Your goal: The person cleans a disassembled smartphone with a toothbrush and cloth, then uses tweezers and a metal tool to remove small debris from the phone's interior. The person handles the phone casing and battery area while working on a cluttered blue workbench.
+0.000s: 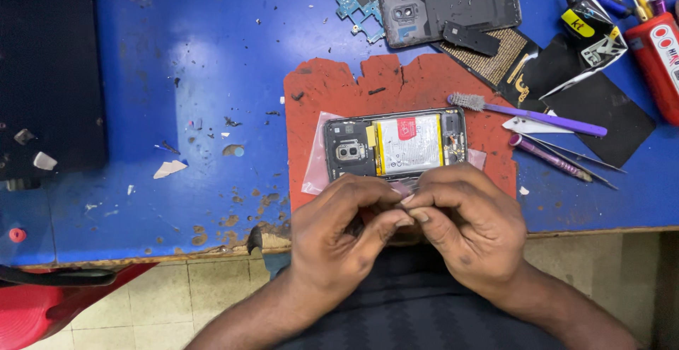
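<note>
Head view: my left hand [338, 233] and my right hand [463, 223] meet at the near edge of the desk [141, 109], fingertips pressed together. Between them I pinch a small thin clear piece [404, 205]; each grip is closed down to thumb and forefinger on it, the other fingers curled in. What the piece is, I cannot tell; it is mostly hidden by my fingers.

Just beyond my knuckles lies the opened phone [396, 145], back off, long side across, its white battery [409, 144] with a red label showing and the camera module toward the left end. My fingers overlap its near edge. It rests on a clear plastic bag [315, 162], which lies on a ragged red mat [396, 85].

To the right of the phone, a purple brush [527, 113] lies with its bristles on the mat's edge, and near it metal tweezers [566, 155] and a purple-handled tool. Farther off sit the phone's dark back cover [453, 0], a small blue circuit board [359, 0] beside it, and black sheets to the right. A red canister [658, 60] stands at the far right edge.
</note>
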